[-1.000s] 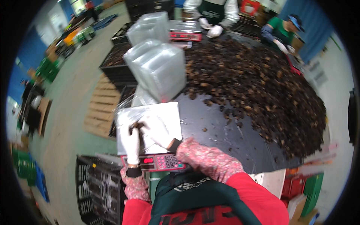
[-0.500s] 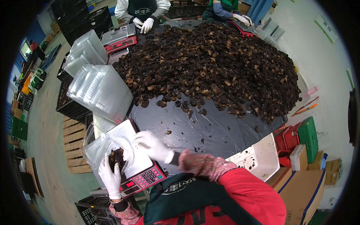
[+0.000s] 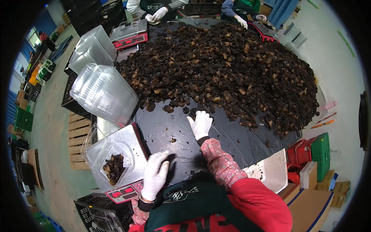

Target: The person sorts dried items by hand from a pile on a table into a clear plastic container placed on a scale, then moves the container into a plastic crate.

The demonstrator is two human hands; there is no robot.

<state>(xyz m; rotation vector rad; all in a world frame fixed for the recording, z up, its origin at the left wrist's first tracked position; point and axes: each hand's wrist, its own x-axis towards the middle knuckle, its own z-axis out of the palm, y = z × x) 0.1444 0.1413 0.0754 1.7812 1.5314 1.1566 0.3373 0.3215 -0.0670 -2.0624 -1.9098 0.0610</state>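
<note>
Dark brown wood ear mushrooms lie in a broad heap on the black plastic-covered table. My right hand, in a white glove, reaches to the heap's near edge, its fingers spread over a few loose pieces. At the scale's right side hovers my white-gloved left hand, fingers stretched out and nothing seen in them. A digital scale with a silver top and red front stands at the left. On it sits a clear plastic box, lid folded back, holding a small clump of wood ear.
Nested clear boxes rise in stacks behind the scale. A white foam bin stands at the table's right front, beside cardboard boxes and a green crate. Across the table, two gloved people work near other scales.
My left hand has let go of the box and moved right, off the clump. My right hand has gone from beside the box forward and right to the heap's edge. The view has shifted slightly.
</note>
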